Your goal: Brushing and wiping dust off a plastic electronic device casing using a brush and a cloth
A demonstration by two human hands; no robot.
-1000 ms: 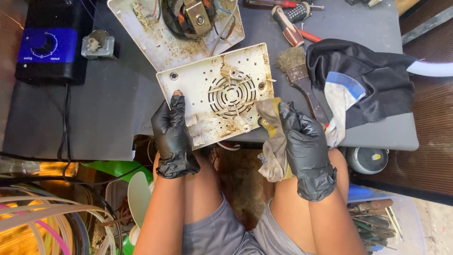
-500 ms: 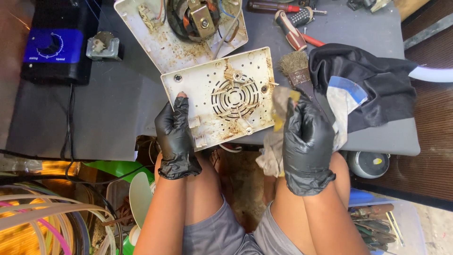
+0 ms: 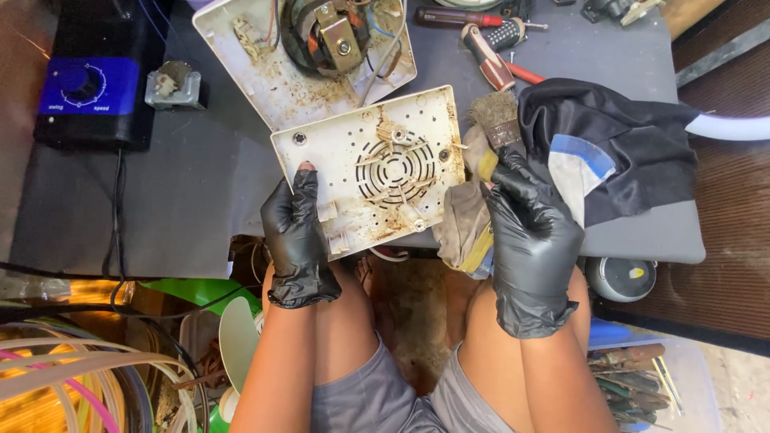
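My left hand (image 3: pixel 298 236), in a black glove, grips the near left edge of a dirty white plastic cover panel (image 3: pixel 377 172) with a round vent grille, held at the table's front edge. My right hand (image 3: pixel 529 240), also gloved in black, is closed on a stained brownish rag (image 3: pixel 461 228) that hangs down beside the panel's right edge. The hand's fingertips are close to the bristles of an old paintbrush (image 3: pixel 497 120) lying just past the panel.
The other half of the white housing (image 3: pixel 265 68), with a motor (image 3: pixel 329 32) inside, lies behind the panel. A blue-faced control box (image 3: pixel 84 88) sits far left, screwdrivers (image 3: pixel 489 56) at the back, a dark cloth (image 3: pixel 618 144) at right. Cables and hoses lie below the grey table (image 3: pixel 184 208).
My right hand has lifted the rag from below the table edge up to the panel's right side, near the brush. My left hand keeps its hold on the panel.
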